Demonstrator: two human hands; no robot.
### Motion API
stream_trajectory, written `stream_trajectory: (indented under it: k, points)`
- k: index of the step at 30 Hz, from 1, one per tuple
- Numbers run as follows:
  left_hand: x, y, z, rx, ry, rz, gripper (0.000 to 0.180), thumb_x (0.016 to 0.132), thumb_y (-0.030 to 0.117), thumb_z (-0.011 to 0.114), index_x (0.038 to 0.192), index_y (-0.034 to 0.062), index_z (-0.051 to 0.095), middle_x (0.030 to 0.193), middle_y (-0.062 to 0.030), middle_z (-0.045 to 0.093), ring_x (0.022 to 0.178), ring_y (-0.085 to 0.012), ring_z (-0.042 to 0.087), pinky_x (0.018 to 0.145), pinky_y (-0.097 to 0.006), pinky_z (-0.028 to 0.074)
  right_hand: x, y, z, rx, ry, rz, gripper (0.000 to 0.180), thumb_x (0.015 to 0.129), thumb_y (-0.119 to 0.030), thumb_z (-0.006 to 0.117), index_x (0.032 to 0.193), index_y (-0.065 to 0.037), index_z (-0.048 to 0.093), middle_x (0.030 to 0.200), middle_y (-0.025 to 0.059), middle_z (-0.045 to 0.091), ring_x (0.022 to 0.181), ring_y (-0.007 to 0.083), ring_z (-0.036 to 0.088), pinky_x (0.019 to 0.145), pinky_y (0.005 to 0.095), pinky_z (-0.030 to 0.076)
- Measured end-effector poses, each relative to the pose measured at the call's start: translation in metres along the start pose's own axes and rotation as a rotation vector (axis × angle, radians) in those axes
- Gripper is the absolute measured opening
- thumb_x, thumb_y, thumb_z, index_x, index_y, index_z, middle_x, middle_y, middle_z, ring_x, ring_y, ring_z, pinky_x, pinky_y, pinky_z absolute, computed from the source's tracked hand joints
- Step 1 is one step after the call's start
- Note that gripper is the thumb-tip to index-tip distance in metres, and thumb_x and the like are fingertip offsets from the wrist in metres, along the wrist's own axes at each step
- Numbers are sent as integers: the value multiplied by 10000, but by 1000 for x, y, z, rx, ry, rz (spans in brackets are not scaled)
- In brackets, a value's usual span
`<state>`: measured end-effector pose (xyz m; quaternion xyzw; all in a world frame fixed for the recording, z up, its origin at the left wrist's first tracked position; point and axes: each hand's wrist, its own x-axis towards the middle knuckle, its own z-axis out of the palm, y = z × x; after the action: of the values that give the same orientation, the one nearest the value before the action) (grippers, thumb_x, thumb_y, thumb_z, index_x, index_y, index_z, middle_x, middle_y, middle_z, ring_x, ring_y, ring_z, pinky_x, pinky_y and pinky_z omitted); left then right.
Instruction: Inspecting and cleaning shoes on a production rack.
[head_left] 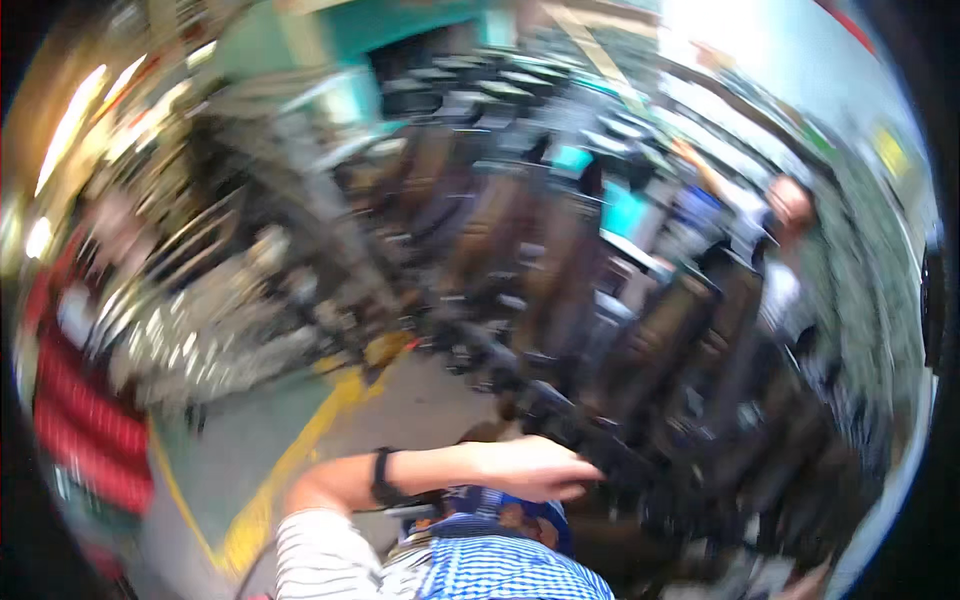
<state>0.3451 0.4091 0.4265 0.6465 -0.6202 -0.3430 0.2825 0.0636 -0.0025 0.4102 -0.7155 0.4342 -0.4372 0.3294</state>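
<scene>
Row of dark pieces (565,290), left hand (535,468) at its near edge

Item: dark brown and black pieces, blurred, ranked slantwise from centre to lower right; exact kind cannot be told; the close ranks presumably save space and leave each piece within reach from the aisle.
Left hand: palm turned down, forearm level across the body, black wristband (383,476) at the wrist; fingers roughly straight, just beside the nearest pieces in view; whether they touch or grip one cannot be told; the arm is probably held so to stay near the row.
Right hand: not clearly made out; a skin-toned patch at the lower right edge may belong to it; state of its fingers cannot be told.
Wearer: striped sleeve (325,555); blue checked apron (510,570).
Surroundings: co-worker (790,205) beyond the row, one arm out, the pieces standing between; shiny metal parts (200,340) at left; red stack (90,440) at far left; yellow floor line (290,470), perhaps marking the walkway; turquoise structure (400,22) behind.
</scene>
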Motion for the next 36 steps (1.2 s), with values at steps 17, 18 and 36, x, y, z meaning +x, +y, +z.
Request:
stream_trajectory:
  k: [17, 18, 36]
  points:
    - [211, 196, -30, 128, -227, 553, 255, 836, -23, 516, 1080, -30, 591, 971, -143, 660, 892, -210, 649, 791, -295, 499, -38, 69, -197, -18, 295, 825, 860, 727, -816, 299, 1125, -99, 556, 856, 116, 640, 596, 235, 605, 542, 383, 489]
    - [234, 204, -16, 140, -246, 652, 244, 855, 0, 518, 1087, -27, 587, 992, -145, 655, 918, -218, 641, 807, -299, 491, -42, 68, -206, -208, 341, 788, 845, 753, -788, 299, 1109, -72, 573, 858, 138, 646, 657, 261, 628, 576, 376, 496]
    - [440, 246, 209, 673, -28, 920, 488, 903, 407, 414, 1294, 118, 454, 1364, -132, 406, 1236, -326, 408, 915, -407, 449, 60, 55, -227, -1151, -24, -422, 130, 797, -78, 499, 903, -57, 572, 807, 129, 619, 741, 320, 631, 622, 403, 524]
